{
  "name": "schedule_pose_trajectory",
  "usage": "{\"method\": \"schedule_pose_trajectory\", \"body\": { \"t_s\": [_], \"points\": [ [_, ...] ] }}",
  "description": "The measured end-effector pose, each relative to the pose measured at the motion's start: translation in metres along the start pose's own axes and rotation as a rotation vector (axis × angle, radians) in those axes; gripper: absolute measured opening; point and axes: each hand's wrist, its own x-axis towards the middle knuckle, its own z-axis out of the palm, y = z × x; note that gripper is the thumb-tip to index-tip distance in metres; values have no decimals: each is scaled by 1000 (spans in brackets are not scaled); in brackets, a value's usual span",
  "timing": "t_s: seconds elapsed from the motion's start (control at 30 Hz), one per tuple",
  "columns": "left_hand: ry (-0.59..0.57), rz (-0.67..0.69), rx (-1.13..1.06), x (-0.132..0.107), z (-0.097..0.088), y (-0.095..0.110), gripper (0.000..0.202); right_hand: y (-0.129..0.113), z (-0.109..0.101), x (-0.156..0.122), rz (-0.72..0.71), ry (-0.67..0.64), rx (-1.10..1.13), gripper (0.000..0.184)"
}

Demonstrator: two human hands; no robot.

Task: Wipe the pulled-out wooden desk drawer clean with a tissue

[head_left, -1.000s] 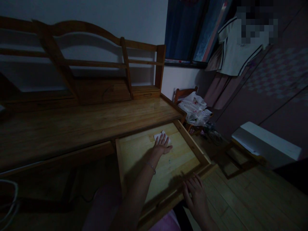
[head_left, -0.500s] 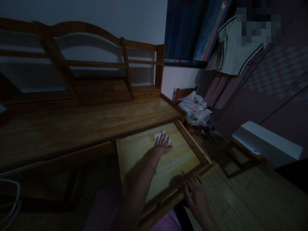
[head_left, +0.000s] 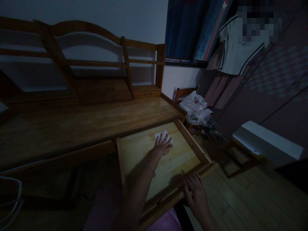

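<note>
A wooden desk drawer (head_left: 192, 148) stands pulled out under the desk top. My left hand (head_left: 163, 146) lies inside it with the fingers spread flat on a small white cloth (head_left: 163, 136) near the drawer's back. My right hand (head_left: 195, 192) rests open on the drawer's front edge, fingers stretched over the wood and holding nothing. A thin bracelet circles my left wrist.
The long wooden desk (head_left: 79, 123) has a shelf hutch (head_left: 96, 61) at the back. To the right stand a small chair with plastic bags (head_left: 195, 109), a low white-topped table (head_left: 267, 142), hanging clothes (head_left: 237, 48) and a wood floor. A cable (head_left: 11, 199) loops at far left.
My left hand and the white cloth have shifted slightly to the right and a bit toward the back of the drawer. My right hand stays on the front edge.
</note>
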Motion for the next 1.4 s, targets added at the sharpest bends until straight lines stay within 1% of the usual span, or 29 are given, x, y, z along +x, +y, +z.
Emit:
{"method": "schedule_pose_trajectory", "body": {
  "t_s": [0.13, 0.37, 0.47, 0.53, 0.67, 0.77, 0.9, 0.97, 1.07, 1.17, 1.23, 1.27, 1.33, 1.4],
  "points": [
    [73, 20, -6, -1, 7, -1, 64, 0, 0, 0, -2, 10, 8, 15],
    [337, 96, 74, -10, 16, -3, 72, -2, -3, 2, 14, 6, 43, 15],
    [491, 52, 68, -16, 20, -1, 79, -2, -4, 2, 18, -5, 53, 15],
    [538, 16, 66, -20, 24, 1, 79, -2, -4, 1, 19, -4, 61, 15],
    [548, 1, 90, -22, 30, 6, 74, 0, -3, 1, 17, 4, 72, 16],
    [552, 14, 97, -22, 28, 8, 72, 0, -3, 1, 6, 16, 62, 16],
    [502, 73, 81, -28, 29, 16, 73, -1, -3, 2, 9, 26, 56, 16],
    [458, 139, 80, -36, 35, 25, 76, -1, -3, 2, 13, 27, 56, 15],
    [390, 295, 102, -50, 48, 40, 79, 1, -1, 1, 5, 22, 60, 14],
    [315, 476, 140, -60, 52, 45, 72, 2, -1, 0, 2, 24, 61, 14],
    [283, 555, 165, -59, 48, 41, 65, 2, -2, 0, 7, 22, 62, 14],
    [278, 568, 172, -55, 44, 37, 62, 1, -3, 0, 9, 22, 63, 14],
    [290, 532, 167, -42, 37, 30, 60, 0, -3, 1, 9, 23, 60, 14],
    [304, 450, 146, -25, 33, 27, 60, -1, -4, 1, 6, 25, 55, 15]
  ]
}}
